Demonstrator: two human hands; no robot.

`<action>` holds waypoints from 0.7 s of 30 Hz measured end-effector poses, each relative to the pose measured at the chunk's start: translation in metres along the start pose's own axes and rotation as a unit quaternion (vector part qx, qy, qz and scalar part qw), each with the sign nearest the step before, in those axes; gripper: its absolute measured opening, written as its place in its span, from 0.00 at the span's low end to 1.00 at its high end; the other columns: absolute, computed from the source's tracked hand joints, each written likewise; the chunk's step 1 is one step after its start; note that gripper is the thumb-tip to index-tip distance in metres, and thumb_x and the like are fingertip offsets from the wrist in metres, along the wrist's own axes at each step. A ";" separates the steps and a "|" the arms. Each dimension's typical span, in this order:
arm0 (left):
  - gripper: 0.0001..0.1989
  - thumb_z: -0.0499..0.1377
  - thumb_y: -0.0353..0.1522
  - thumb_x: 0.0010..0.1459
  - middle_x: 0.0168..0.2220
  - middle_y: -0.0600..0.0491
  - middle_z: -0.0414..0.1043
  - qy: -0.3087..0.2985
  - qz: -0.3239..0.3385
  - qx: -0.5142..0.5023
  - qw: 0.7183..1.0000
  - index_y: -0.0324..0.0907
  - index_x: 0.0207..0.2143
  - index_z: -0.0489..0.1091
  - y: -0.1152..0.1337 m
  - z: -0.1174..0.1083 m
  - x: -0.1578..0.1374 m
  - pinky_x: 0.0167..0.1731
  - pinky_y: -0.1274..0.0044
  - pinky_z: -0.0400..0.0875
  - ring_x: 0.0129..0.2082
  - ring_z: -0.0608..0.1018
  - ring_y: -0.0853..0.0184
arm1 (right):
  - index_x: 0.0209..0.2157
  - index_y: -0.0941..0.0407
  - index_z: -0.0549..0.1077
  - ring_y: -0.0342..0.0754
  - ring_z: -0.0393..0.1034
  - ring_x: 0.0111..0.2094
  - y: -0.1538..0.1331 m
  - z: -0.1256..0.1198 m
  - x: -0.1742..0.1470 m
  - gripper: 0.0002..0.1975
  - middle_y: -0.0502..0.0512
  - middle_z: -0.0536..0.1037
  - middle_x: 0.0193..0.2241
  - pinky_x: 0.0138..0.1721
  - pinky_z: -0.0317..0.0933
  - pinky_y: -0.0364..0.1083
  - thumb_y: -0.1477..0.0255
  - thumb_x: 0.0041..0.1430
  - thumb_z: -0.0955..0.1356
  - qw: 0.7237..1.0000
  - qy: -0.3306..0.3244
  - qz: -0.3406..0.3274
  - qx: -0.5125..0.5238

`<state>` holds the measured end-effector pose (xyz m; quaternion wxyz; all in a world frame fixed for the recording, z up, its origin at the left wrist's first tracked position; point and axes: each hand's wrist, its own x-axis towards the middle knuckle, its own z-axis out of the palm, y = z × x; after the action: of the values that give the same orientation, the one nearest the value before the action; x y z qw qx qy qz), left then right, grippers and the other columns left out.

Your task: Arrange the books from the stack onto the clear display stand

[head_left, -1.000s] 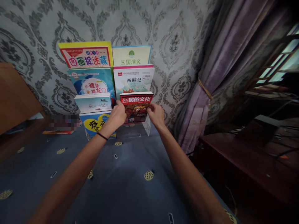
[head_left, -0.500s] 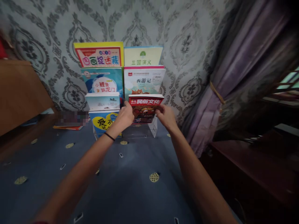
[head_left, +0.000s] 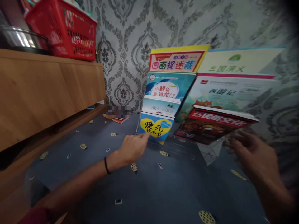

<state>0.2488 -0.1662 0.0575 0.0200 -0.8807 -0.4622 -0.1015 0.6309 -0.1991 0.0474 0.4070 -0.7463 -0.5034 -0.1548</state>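
Note:
Books stand in tiers on a clear rack [head_left: 210, 152]. My left hand [head_left: 134, 148] is curled closed, its fingertips at the lower left corner of a blue book with a yellow heart [head_left: 156, 127]; nothing shows in it. To the right of a dark red book [head_left: 207, 126], my right hand [head_left: 257, 155] is slightly blurred, thumb and fingers apart, holding nothing visible. Behind these are a pale blue book [head_left: 161, 106], a teal book [head_left: 170, 84], a yellow-edged book [head_left: 177, 60], a white book with a pink edge [head_left: 231, 90] and a pale green book [head_left: 243, 60].
A blue cloth with yellow patterns [head_left: 149, 189] covers the surface. At the left, a wooden cabinet [head_left: 51, 90] carries a red basket [head_left: 70, 34] and a metal bowl [head_left: 23, 39]. A small book pile [head_left: 120, 119] lies by the patterned wall [head_left: 126, 62].
The view has swung left and closer. My right hand has come away from the dark red book, which stays on the rack. My left hand has moved down to the heart book's lower left corner.

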 end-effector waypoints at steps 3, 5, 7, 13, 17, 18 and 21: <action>0.15 0.46 0.32 0.72 0.43 0.48 0.81 0.010 -0.105 0.027 0.994 0.44 0.56 0.67 -0.071 0.018 0.013 0.40 0.71 0.75 0.44 0.83 0.58 | 0.50 0.62 0.77 0.56 0.75 0.32 -0.012 -0.012 -0.035 0.23 0.72 0.81 0.40 0.31 0.67 0.52 0.63 0.58 0.65 0.992 0.046 0.104 0.047; 0.16 0.46 0.31 0.72 0.45 0.45 0.80 0.022 -0.149 0.036 0.988 0.42 0.55 0.68 -0.114 0.027 0.027 0.41 0.71 0.75 0.45 0.82 0.57 | 0.44 0.59 0.77 0.56 0.74 0.30 -0.024 -0.011 -0.067 0.20 0.67 0.81 0.33 0.30 0.67 0.51 0.61 0.56 0.65 0.991 0.045 0.107 0.071; 0.16 0.45 0.30 0.72 0.49 0.42 0.78 0.037 -0.174 0.046 0.983 0.40 0.52 0.69 -0.150 0.033 0.042 0.43 0.70 0.75 0.49 0.81 0.56 | 0.40 0.55 0.77 0.54 0.73 0.25 -0.038 -0.003 -0.101 0.18 0.60 0.79 0.27 0.27 0.68 0.50 0.56 0.56 0.66 0.993 -0.018 0.044 0.109; 0.16 0.48 0.29 0.71 0.58 0.37 0.70 0.066 -0.140 0.093 0.984 0.35 0.55 0.68 -0.203 0.048 0.093 0.56 0.65 0.68 0.59 0.72 0.54 | 0.39 0.52 0.78 0.49 0.80 0.29 -0.105 0.040 -0.173 0.12 0.54 0.83 0.30 0.30 0.73 0.43 0.64 0.67 0.64 0.931 -0.210 -0.185 0.236; 0.16 0.55 0.33 0.70 0.59 0.42 0.69 0.058 -0.087 0.127 0.986 0.38 0.57 0.68 -0.216 0.062 0.117 0.59 0.58 0.65 0.60 0.71 0.55 | 0.44 0.53 0.78 0.47 0.81 0.35 -0.146 0.058 -0.194 0.13 0.54 0.83 0.33 0.38 0.75 0.42 0.70 0.71 0.62 0.902 -0.232 -0.252 0.262; 0.17 0.58 0.35 0.69 0.60 0.44 0.69 0.054 -0.076 0.135 0.987 0.39 0.57 0.68 -0.219 0.065 0.121 0.59 0.57 0.65 0.60 0.72 0.55 | 0.44 0.53 0.78 0.46 0.81 0.35 -0.152 0.061 -0.197 0.13 0.54 0.83 0.33 0.39 0.75 0.42 0.71 0.71 0.61 0.898 -0.239 -0.258 0.266; 0.18 0.60 0.36 0.67 0.58 0.45 0.71 0.034 -0.047 0.153 0.987 0.39 0.57 0.69 -0.226 0.073 0.128 0.60 0.55 0.64 0.57 0.73 0.55 | 0.46 0.51 0.78 0.46 0.80 0.35 -0.157 0.067 -0.206 0.14 0.53 0.83 0.33 0.39 0.75 0.42 0.71 0.72 0.61 0.885 -0.262 -0.266 0.278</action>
<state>0.1465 0.0761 -0.0017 0.1650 -0.8409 -0.5118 -0.0603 0.3892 -0.2514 -0.0550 0.3944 -0.4541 -0.7937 0.0904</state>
